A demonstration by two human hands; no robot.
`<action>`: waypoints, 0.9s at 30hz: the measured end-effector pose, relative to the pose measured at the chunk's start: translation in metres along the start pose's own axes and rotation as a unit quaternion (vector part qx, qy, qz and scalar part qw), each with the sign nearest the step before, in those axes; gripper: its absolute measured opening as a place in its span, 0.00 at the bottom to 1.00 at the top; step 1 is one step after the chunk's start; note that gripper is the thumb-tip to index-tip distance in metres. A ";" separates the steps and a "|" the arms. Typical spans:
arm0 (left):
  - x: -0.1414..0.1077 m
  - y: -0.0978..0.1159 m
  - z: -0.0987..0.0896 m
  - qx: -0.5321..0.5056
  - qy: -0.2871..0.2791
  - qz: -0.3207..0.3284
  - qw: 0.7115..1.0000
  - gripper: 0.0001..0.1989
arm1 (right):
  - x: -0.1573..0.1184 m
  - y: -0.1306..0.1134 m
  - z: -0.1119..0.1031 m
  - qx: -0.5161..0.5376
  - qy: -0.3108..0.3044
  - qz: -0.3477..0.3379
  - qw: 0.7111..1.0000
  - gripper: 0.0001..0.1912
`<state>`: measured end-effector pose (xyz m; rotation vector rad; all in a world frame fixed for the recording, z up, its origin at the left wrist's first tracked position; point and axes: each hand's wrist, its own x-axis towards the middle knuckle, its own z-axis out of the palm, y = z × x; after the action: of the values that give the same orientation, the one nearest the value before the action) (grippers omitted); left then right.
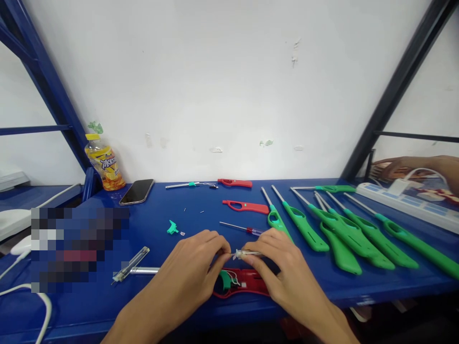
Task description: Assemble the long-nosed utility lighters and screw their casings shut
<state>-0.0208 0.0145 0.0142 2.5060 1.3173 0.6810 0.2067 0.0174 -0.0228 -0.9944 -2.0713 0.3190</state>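
Note:
My right hand [283, 263] grips a clear plastic lighter gas tank [244, 254] between thumb and fingers, its end pointing left. At that end, my left hand [201, 263] pinches something thin that I cannot make out. Below my hands lies an opened red lighter casing [251, 282] with a green trigger [225, 281] and white wires inside. A metal lighter tube [145, 270] sticks out left from under my left forearm, next to another clear tank [132, 264]. Just beyond my hands rests a screwdriver [247, 230] with a red and clear handle.
Green long-necked lighters [344, 234] cover the right side, before a power strip [412, 205] and another person's hand [412, 165]. Red casing halves [245, 207], a loose tube [179, 185] and a green piece [172, 227] lie behind. A phone [136, 191] and bottle [104, 162] stand back left.

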 end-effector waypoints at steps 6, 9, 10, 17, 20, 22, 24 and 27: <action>0.001 0.003 0.000 0.004 -0.004 0.006 1.000 0.10 | 0.000 0.002 0.000 -0.002 0.005 -0.018 1.000 0.07; 0.001 0.003 0.001 0.001 0.003 0.009 1.000 0.10 | 0.001 0.002 0.000 0.004 0.006 -0.023 1.000 0.07; 0.000 0.002 0.001 0.001 0.005 0.010 1.000 0.10 | 0.001 0.002 0.000 0.007 0.006 -0.024 1.000 0.07; -0.002 0.005 0.001 -0.007 0.017 0.017 1.000 0.10 | 0.001 0.000 -0.001 0.024 0.003 -0.021 0.999 0.07; -0.001 0.006 0.002 -0.008 0.019 0.020 1.000 0.10 | 0.001 0.001 -0.002 0.025 -0.002 -0.020 1.000 0.07; 0.000 0.006 0.002 -0.006 0.022 0.021 1.000 0.10 | 0.001 0.001 -0.002 0.024 -0.003 -0.020 1.000 0.07; 0.000 0.005 0.001 -0.011 0.025 0.021 0.999 0.10 | 0.001 0.001 -0.003 0.023 0.000 -0.014 1.000 0.07; -0.001 0.004 -0.002 -0.030 0.025 0.015 0.999 0.10 | 0.000 -0.001 -0.003 0.021 0.006 0.003 1.000 0.08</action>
<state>-0.0191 0.0111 0.0173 2.4811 1.2583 0.7816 0.2084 0.0170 -0.0204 -0.9750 -2.0428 0.3563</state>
